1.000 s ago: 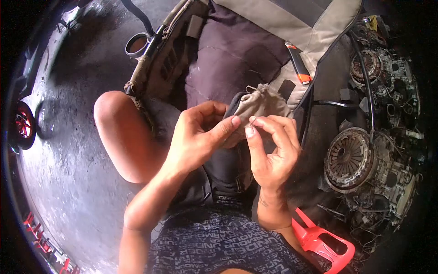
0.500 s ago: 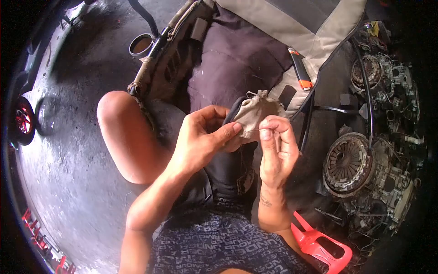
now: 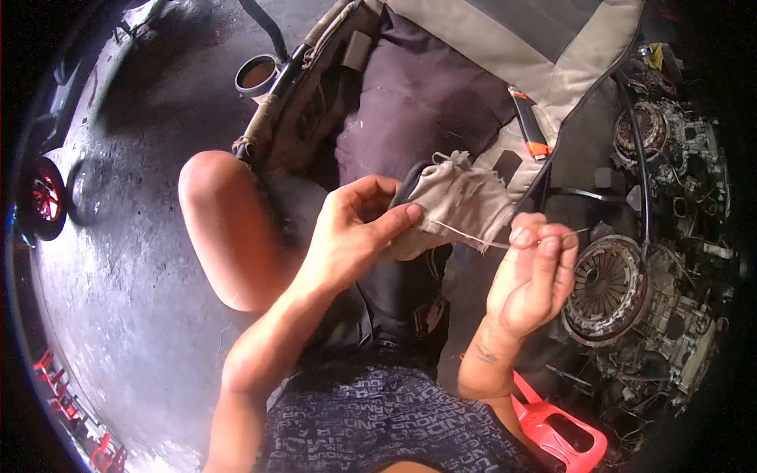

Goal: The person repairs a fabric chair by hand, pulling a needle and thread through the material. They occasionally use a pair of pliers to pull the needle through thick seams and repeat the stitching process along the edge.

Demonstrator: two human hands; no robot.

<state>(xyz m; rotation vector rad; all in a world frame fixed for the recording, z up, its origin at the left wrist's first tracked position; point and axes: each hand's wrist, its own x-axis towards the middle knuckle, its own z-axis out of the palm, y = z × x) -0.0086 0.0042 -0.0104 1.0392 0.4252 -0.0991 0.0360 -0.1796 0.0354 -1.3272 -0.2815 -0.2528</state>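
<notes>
My left hand point(image 3: 355, 229) pinches the left edge of a frayed beige cloth piece point(image 3: 461, 197) with a dark border, thumb on top. Right of the cloth, my right hand point(image 3: 540, 268) is closed on a thin needle point(image 3: 574, 233), whose tip sticks out beyond the fingers. A pale thread point(image 3: 465, 236) runs taut from the cloth to my right fingers. Beyond the cloth lies a dark purplish fabric point(image 3: 426, 94) on a beige and grey cover point(image 3: 583, 55). An orange and black cutter point(image 3: 528, 124) rests on the cover.
Greasy engine parts with a round clutch plate point(image 3: 603, 288) lie at the right. A red plastic chair point(image 3: 568, 441) is at the lower right. A round cup-like container point(image 3: 256, 75) stands at the upper left beside a cloth-wrapped frame bar point(image 3: 276, 102). A wheel point(image 3: 49, 199) is far left.
My right hand has moved away from the cloth to the right, and the thread is now drawn out between them. The cloth is more spread out. My left hand keeps its hold.
</notes>
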